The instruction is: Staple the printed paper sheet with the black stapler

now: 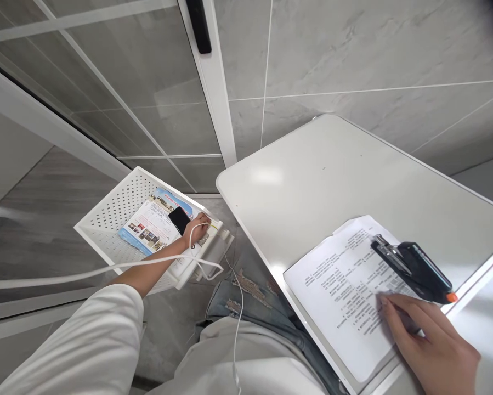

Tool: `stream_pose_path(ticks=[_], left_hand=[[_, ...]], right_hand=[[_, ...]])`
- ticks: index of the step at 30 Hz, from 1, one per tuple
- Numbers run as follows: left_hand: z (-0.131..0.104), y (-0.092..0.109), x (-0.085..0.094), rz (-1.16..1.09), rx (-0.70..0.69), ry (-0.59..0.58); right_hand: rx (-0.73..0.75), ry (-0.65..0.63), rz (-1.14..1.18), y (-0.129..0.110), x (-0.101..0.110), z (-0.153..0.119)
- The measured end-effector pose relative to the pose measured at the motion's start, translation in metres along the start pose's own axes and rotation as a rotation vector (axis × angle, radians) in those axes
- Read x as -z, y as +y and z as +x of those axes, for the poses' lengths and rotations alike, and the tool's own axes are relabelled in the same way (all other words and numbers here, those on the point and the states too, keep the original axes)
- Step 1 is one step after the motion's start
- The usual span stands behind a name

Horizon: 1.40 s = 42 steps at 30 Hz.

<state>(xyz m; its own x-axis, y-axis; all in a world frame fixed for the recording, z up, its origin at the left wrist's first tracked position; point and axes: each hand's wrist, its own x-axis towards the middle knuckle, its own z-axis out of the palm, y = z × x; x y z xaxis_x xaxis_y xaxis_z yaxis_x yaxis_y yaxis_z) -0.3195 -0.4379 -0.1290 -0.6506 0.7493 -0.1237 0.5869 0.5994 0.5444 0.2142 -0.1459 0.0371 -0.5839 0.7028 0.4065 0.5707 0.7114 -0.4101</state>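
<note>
Nearest the wearer: the right hand (431,343) lies flat on a stack of printed sheets (345,291) at the near edge of the white table (312,181). Fingers loosely extended, pressing the paper down; nothing pinched between them. Index fingertip rests on the text block. Sheets lie at an angle to the table edge, a second sheet's corner showing beyond the top one.

Just beyond the right fingertips: a black stapler (414,269), lying on the upper right corner of the sheets, metal end toward the table's middle, orange tip toward the table's lipped edge. Stapler and hand near each other; contact not clear.

Left side, lower than the table: the left hand (197,227) reaches out to a white perforated tray (110,214). Fingers curled at the tray's near rim; what they grip, I cannot tell. A dark phone (179,219) lies just beside the hand, resting on a colour leaflet (151,222) in the tray. A white cable (106,270) runs along the forearm and loops near the wrist.

Farthest: grey tiled wall (353,55), glass door frame (213,82).
</note>
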Motion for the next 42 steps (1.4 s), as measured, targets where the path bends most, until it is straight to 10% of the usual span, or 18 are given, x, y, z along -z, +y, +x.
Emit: stream_pose_path(ticks=[12, 29, 42], left_hand=[[0.013, -0.015, 0.031, -0.456, 0.253, 0.147], [0.007, -0.011, 0.043, 0.297, 0.230, -0.069], [0.014, -0.017, 0.033, 0.391, 0.248, -0.074]], right_hand=[[-0.056, -0.011, -0.010, 0.001, 0.000, -0.001], [-0.039, -0.001, 0.006, 0.001, -0.001, 0.001], [-0.075, -0.011, -0.015, -0.001, 0.000, 0.002]])
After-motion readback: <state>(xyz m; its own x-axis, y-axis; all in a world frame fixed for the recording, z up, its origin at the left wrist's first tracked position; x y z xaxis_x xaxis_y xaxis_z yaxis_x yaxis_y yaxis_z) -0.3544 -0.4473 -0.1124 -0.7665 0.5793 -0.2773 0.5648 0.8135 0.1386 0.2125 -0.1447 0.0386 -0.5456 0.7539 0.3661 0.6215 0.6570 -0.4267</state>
